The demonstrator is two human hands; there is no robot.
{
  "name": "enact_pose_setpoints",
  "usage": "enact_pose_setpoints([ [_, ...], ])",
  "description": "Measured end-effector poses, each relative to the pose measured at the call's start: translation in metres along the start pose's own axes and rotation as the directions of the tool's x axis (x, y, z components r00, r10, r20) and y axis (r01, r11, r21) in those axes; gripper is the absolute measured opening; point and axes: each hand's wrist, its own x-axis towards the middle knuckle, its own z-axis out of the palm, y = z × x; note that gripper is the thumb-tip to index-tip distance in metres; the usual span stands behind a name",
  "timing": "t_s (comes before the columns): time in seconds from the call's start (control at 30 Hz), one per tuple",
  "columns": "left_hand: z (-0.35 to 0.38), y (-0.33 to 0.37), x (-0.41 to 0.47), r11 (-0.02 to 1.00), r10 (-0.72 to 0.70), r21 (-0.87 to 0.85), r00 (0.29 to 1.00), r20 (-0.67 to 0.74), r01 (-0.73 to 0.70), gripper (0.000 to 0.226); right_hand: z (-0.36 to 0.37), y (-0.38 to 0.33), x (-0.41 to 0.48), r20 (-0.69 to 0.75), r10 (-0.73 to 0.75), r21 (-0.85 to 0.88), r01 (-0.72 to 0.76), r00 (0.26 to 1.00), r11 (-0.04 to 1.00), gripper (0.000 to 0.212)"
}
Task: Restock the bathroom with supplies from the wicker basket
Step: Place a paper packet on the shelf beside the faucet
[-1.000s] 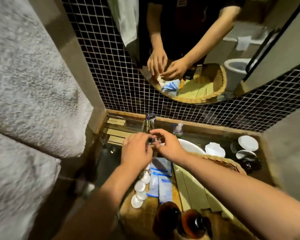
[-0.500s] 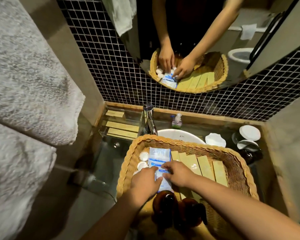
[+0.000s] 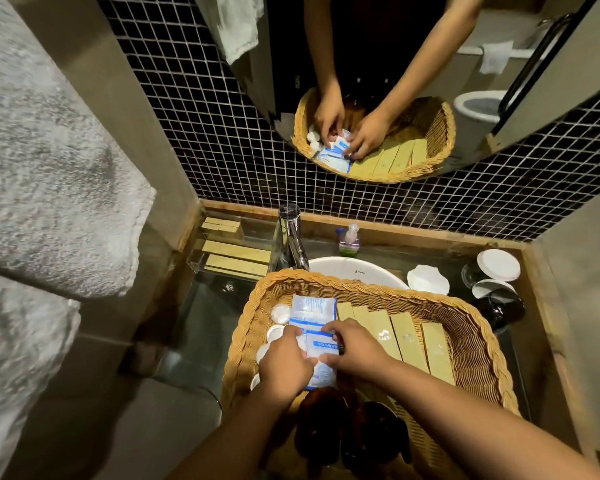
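The wicker basket [image 3: 478, 344] sits over the white sink, filling the lower middle of the head view. Inside lie several tan long boxes [image 3: 406, 337], small white round caps [image 3: 279, 313] along the left wall, a stack of blue-and-white packets [image 3: 312, 310] and two brown bottles [image 3: 326, 420] at the near end. My left hand [image 3: 284, 365] and my right hand [image 3: 357, 348] both pinch a blue-and-white packet [image 3: 323, 346] on top of the stack, fingers curled on its edges.
A clear acrylic tray [image 3: 229, 251] holding tan boxes stands at the counter's back left, beside the chrome faucet [image 3: 290, 237]. A small soap bottle [image 3: 350, 239], white lidded cups [image 3: 497, 266] and a dark kettle [image 3: 499, 306] sit behind and right. Grey towels [image 3: 49, 202] hang left. A mirror shows above.
Both hands dropped from the faucet area into the basket and closed on a blue-and-white packet. The view tilted down, bringing the whole basket into sight.
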Motion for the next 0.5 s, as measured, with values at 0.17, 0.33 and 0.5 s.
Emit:
enact_pose_setpoints([
  [0.17, -0.015, 0.000, 0.007, 0.973, -0.039, -0.228, 0.999, -0.029, 0.031, 0.028, -0.008, -0.002, -0.009, -0.101, -0.046, 0.143, 0.060, 0.994, 0.988, 0.065],
  [0.33, -0.067, 0.021, 0.016, 0.901, 0.035, -0.424, 0.989, -0.143, -0.093, 0.019, -0.037, -0.039, -0.011, -0.207, -0.040, 0.521, 0.145, 0.977, 0.841, 0.069],
  [0.5, -0.128, 0.055, 0.025, 0.828, 0.136, -0.491, 0.945, -0.296, -0.273, 0.020, -0.080, -0.087, -0.003, -0.222, -0.113, 0.725, 0.241, 0.969, 0.645, 0.087],
])
